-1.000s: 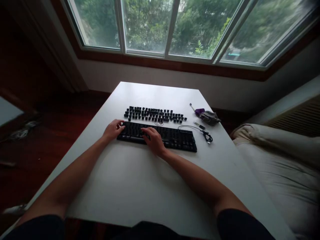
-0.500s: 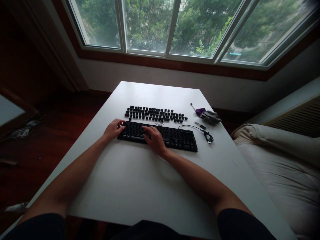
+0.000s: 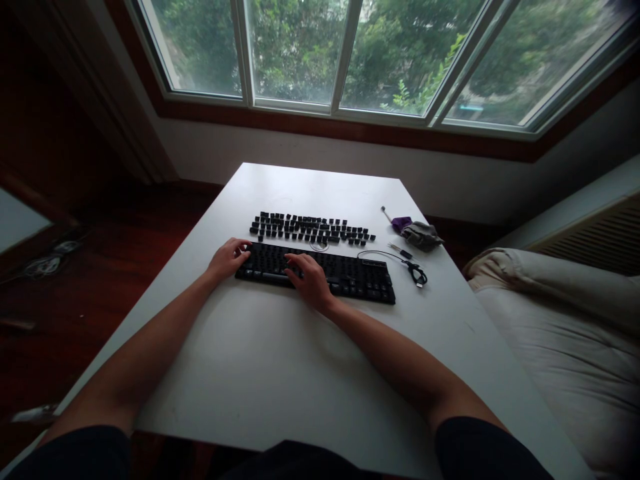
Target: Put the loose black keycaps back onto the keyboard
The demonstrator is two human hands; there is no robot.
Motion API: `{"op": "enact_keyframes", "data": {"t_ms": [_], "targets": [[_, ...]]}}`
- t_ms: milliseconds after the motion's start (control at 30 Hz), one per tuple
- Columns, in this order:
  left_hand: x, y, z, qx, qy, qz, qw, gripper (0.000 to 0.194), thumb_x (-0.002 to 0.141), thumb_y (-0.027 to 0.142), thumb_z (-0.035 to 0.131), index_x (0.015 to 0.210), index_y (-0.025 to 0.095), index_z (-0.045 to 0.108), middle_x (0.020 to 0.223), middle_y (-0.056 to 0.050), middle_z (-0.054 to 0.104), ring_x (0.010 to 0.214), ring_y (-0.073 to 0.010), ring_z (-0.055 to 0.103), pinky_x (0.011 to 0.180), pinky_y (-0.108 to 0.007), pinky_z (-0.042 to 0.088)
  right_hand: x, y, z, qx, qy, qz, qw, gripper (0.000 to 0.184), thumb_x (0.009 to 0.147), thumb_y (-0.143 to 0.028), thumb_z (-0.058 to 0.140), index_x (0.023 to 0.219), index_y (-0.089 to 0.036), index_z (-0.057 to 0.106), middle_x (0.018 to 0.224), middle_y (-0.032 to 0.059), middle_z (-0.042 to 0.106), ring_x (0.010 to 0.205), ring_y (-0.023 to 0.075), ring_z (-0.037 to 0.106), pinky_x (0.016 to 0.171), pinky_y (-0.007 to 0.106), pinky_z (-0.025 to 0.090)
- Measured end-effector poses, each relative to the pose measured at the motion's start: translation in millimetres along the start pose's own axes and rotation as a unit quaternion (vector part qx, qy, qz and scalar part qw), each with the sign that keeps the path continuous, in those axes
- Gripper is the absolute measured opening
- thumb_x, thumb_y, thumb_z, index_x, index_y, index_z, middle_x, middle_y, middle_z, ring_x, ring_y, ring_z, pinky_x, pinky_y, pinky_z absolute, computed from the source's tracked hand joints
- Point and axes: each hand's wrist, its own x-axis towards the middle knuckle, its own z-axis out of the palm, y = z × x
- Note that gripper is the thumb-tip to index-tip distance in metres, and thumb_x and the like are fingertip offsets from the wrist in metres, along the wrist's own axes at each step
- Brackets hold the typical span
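Note:
A black keyboard [image 3: 360,279] lies slightly slanted on the white table [image 3: 260,360]. Parts of its key area look bare, with some keycaps in place along the front and right. My left hand [image 3: 229,257] grips its left end, thumb and fingers at the edge. Over the left-middle keys is my right hand [image 3: 309,275], fingers bent and thumb apart from the index finger. Its fingertips are at the keys, and nothing shows between them. Behind the keyboard, loose black keycaps [image 3: 300,229] stand in rows.
Right of the keyboard lie its coiled cable [image 3: 416,273], a small puller-like tool [image 3: 401,251], a grey and purple cloth [image 3: 423,235] and a thin brush [image 3: 385,213]. A pale sofa [image 3: 540,313] stands by the table's right side. Windows [image 3: 300,53] are beyond the far edge.

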Motion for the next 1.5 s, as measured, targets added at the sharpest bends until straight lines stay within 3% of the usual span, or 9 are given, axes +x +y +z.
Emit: {"op": "enact_keyframes", "data": {"t_ms": [233,467,733,933,1500], "targets": [[1.6,0.6,1.5,-0.015,0.006,-0.026,1.0,0.03,0.089,0.036,0.056,0.114,0.025,0.068,0.1,-0.003,0.063,0.081,-0.0167,0.06,0.074,-0.031,0.051,3.6,0.8,0.6,0.008,-0.009,-0.007,1.0,0.029,0.093,-0.017,0.061,0.119,-0.024,0.069,0.112,0.0067,0.066,0.105,0.0201,0.061,0.095,0.033,0.049],[2.3,-1.5,4.3,-0.026,0.016,-0.04,0.999,0.029,0.088,0.034,0.057,0.113,0.025,0.069,0.098,-0.003,0.064,0.08,-0.0172,0.06,0.073,-0.031,0.052,18.6,-2.9,10.6,0.008,-0.066,-0.001,0.998,0.022,0.092,-0.017,0.062,0.111,-0.023,0.071,0.108,0.0052,0.068,0.1,0.0178,0.063,0.091,0.03,0.049],[1.8,-2.0,6.1,-0.018,0.021,-0.03,0.999,0.029,0.088,0.031,0.057,0.113,0.025,0.069,0.098,-0.003,0.063,0.08,-0.0173,0.06,0.074,-0.032,0.052,42.4,-8.7,28.4,-0.052,-0.108,0.005,0.993,0.02,0.089,-0.018,0.067,0.107,-0.022,0.072,0.107,0.0054,0.068,0.102,0.0196,0.061,0.093,0.031,0.046],[1.2,-1.8,5.4,-0.009,0.023,-0.017,1.0,0.029,0.088,0.03,0.057,0.114,0.025,0.068,0.098,-0.003,0.063,0.08,-0.0176,0.06,0.075,-0.033,0.051,45.2,-10.5,43.5,-0.094,-0.146,0.005,0.985,0.016,0.088,-0.02,0.069,0.104,-0.021,0.073,0.102,0.0059,0.067,0.099,0.0198,0.06,0.091,0.032,0.045],[1.6,-1.5,5.7,-0.004,0.023,-0.026,0.999,0.029,0.087,0.031,0.057,0.113,0.026,0.068,0.096,-0.003,0.063,0.079,-0.0178,0.06,0.075,-0.033,0.051,58.7,-14.4,42.7,-0.119,-0.193,0.018,0.974,0.01,0.087,-0.022,0.069,0.096,-0.021,0.074,0.095,0.0047,0.069,0.092,0.0188,0.062,0.084,0.029,0.044]]}}
